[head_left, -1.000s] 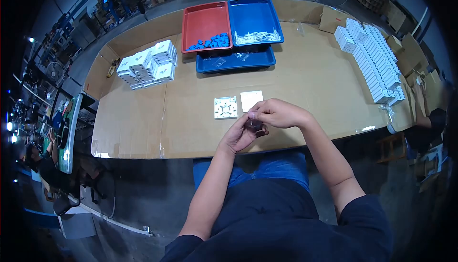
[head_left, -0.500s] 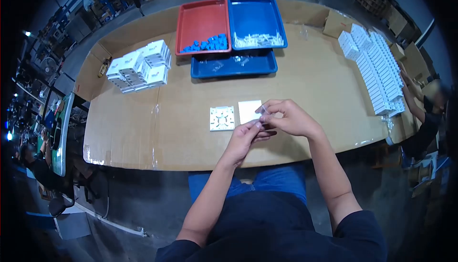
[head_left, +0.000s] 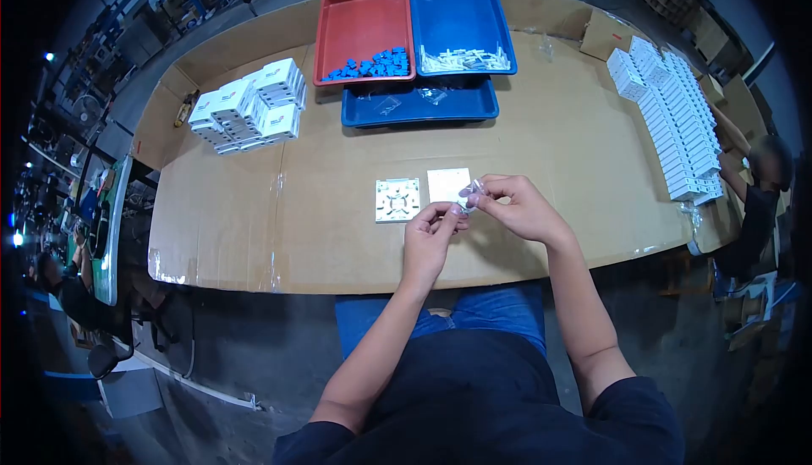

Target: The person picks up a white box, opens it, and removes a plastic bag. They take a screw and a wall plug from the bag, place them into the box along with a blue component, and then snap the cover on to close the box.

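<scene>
My left hand (head_left: 433, 232) and my right hand (head_left: 520, 208) meet fingertip to fingertip above the cardboard surface. Between them is a small clear plastic piece (head_left: 476, 188), like a bag, pinched by my right fingers. My left fingers are closed on something small and whitish, too small to name. Just behind the fingertips lies a flat white plate (head_left: 448, 181), its near right corner partly hidden by the hands. To its left rests a square white part (head_left: 397, 200) with a cut-out pattern.
A red tray (head_left: 364, 25) holds blue pieces; a blue tray (head_left: 461, 21) holds white pieces. Another blue tray (head_left: 419, 108) sits below them. White boxes (head_left: 249, 110) are stacked left, rows of white parts (head_left: 677, 126) right. People are at both sides.
My hands have parted slightly at the fingertips, and the clear plastic shows more between them. The view has shifted a little, so the trays appear higher.
</scene>
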